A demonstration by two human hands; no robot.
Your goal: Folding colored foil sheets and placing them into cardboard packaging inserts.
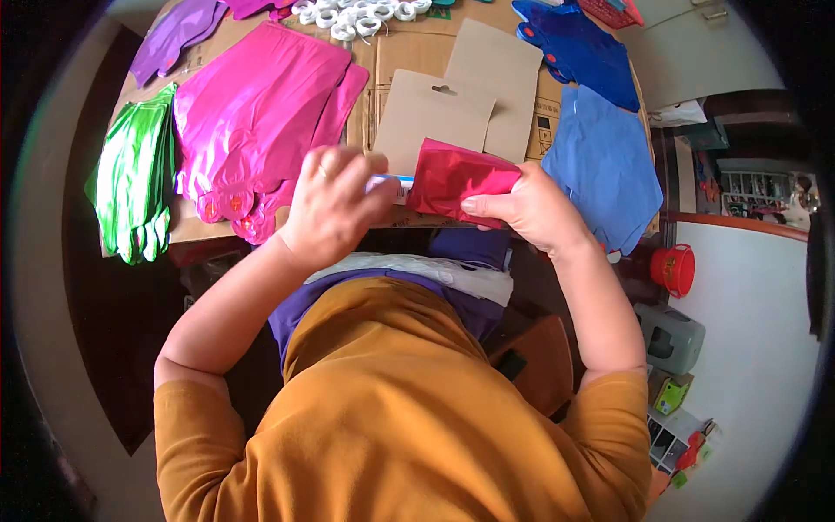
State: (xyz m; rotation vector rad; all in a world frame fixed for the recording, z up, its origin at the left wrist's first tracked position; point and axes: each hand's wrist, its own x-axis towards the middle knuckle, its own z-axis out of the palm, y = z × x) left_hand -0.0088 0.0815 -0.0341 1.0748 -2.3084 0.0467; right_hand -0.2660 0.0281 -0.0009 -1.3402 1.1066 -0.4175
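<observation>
Over the table's near edge, my right hand (539, 207) grips a folded magenta foil balloon (457, 181), thumb on the near side. To its left is my left hand (335, 202), its fingers curled and slightly blurred. A small white-and-blue strip (402, 189) pokes out between the left fingers and the foil. Whether the left hand holds that strip or something else is hard to make out. Just beyond the hands lie two overlapping beige card sheets (432, 117), the nearer one with a hang slot.
A brown cardboard sheet (383, 52) covers the table. On it are flattened foil balloons: pink (261, 100), green (135, 170), purple (178, 35), dark blue (587, 56) and light blue (604, 165). White ribbon rolls (348, 16) lie at the back; a red bucket (672, 270) stands right.
</observation>
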